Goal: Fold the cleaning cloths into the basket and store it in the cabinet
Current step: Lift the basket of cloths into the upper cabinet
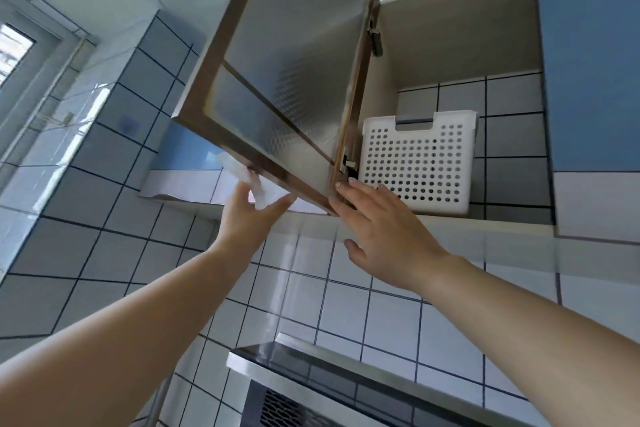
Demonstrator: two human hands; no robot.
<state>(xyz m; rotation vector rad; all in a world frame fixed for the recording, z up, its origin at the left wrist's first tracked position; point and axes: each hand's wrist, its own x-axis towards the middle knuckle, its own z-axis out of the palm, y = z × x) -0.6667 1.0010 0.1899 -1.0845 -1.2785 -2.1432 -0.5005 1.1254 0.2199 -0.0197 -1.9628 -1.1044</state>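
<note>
Left hand [247, 210] grips lower edge of glass door [277, 80]. Right hand [377, 225] released, fingers straight by hinge corner. Basket [417, 163] upright inside cabinet [460, 35], left side; likely light, stiff plastic; take by handle cutout.

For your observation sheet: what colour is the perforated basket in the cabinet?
White basket, seen in the head view.

You've got a white basket [417, 163] dotted with holes, brown-framed frosted door [277, 80], blue cabinet front [592, 55], white tiles [388, 315] with dark grout.
</note>
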